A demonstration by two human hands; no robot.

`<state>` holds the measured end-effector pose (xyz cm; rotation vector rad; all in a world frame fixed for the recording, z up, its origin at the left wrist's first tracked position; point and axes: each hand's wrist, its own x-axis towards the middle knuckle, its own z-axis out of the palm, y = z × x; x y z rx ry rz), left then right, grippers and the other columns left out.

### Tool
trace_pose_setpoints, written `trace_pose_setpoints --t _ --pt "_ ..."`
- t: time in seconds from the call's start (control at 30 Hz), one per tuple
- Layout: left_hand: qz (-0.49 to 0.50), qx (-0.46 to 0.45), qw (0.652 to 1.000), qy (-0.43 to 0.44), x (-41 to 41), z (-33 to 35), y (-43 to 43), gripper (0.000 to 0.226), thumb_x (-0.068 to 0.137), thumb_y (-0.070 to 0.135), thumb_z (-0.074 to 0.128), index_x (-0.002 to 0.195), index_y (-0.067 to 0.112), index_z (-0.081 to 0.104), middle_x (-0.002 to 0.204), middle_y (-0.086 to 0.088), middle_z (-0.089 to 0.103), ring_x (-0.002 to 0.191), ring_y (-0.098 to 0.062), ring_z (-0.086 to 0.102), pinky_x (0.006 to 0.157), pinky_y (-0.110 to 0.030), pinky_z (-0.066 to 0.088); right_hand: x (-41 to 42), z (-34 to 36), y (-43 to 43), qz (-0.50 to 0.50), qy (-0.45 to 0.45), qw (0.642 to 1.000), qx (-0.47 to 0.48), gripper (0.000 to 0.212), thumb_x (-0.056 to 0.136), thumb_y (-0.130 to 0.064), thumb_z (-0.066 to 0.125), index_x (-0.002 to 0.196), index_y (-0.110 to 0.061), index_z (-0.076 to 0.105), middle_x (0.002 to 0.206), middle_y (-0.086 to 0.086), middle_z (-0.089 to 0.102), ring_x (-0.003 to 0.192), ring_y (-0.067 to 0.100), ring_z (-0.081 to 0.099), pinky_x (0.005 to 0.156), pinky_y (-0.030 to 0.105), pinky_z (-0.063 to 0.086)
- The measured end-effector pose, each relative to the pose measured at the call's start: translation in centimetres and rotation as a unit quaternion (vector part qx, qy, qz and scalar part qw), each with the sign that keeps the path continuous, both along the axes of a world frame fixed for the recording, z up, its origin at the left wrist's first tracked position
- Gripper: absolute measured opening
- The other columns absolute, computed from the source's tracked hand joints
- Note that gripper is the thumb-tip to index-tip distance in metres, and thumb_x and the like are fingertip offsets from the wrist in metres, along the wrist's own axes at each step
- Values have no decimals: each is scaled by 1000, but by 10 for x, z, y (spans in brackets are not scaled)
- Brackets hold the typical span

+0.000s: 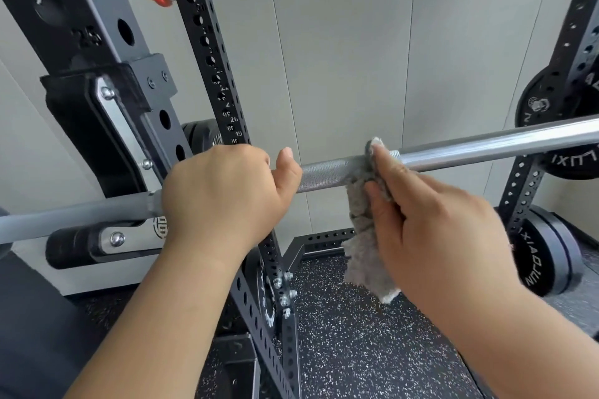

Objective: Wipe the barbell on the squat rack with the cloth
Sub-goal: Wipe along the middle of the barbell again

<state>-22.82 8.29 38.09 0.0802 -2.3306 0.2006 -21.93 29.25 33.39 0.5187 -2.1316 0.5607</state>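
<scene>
- Left hand (pixel 223 191) is gripping the barbell (pixel 453 152) beside the squat rack (pixel 207 42) upright, its fingers curling out of sight over the bar
- Right hand (pixel 434 223) is clutching the grey cloth (pixel 366 236) against the knurled section, hiding the steel underneath
- Both bar ends are running off frame

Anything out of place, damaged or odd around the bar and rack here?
Nothing stands out. The left hand grips the barbell beside the rack upright; the right hand holds the grey cloth against the knurled section.
</scene>
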Motion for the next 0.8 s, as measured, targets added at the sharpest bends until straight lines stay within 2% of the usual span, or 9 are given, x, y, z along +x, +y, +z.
trace_pose_setpoints --t 0.17,0.27,0.33,0.4,0.5,0.6,0.73,0.8 --pt "-8 8 999 47 -1 -5 -1 61 94 52 22 50 16 41 42 2 33 37 -22 31 52 -21 22 9 -12 -17 60 -3 997 49 49 104 -35 47 147 -14 57 65 -7 57 37 20 43 34 28 42" --pt "-17 3 997 72 -3 -9 -2 56 95 50 27 51 17 39 44 4 29 39 -23 29 54 -21 17 0 -5 -7 21 6 1000 5 47 103 -34 50 146 -16 58 67 -6 63 37 19 44 36 26 43" --pt "-25 0 995 94 -5 -11 -3 52 95 48 30 53 19 36 46 6 27 40 -23 27 55 -23 13 -1 -2 -5 10 -1 1000 -21 49 104 -37 46 146 -15 58 71 -3 67 40 22 47 38 26 42" --pt "-36 0 992 121 -5 -14 -4 47 95 45 33 55 20 34 49 5 28 42 -23 25 56 -26 15 3 -6 -14 39 -5 999 6 53 103 -39 43 147 -13 56 71 -6 64 41 20 46 39 24 41" --pt "-54 -1 985 166 -7 -20 -7 44 96 42 36 58 21 35 53 5 29 48 -24 24 58 -30 22 4 -8 -18 45 -9 999 22 47 103 -35 49 146 -19 58 67 -7 60 38 22 45 37 26 42" --pt "-66 -7 976 206 -9 -24 -7 49 102 45 27 60 21 35 57 6 29 52 -23 24 59 -31 23 -1 0 -12 8 -3 1000 -26 44 102 -33 53 143 -20 62 65 -6 59 40 22 44 39 22 35" --pt "-69 -10 971 227 -9 -24 -7 53 103 49 23 60 21 35 58 6 27 54 -22 23 59 -32 22 6 -9 -28 45 -7 999 11 48 106 -38 42 145 -15 59 68 -4 60 40 27 47 36 31 43" --pt "-69 -5 974 214 -9 -25 -8 54 103 50 22 60 20 36 58 6 29 54 -22 24 58 -33 23 3 -8 -25 48 3 999 12 48 105 -40 41 144 -19 61 67 -6 60 39 24 46 35 30 44"
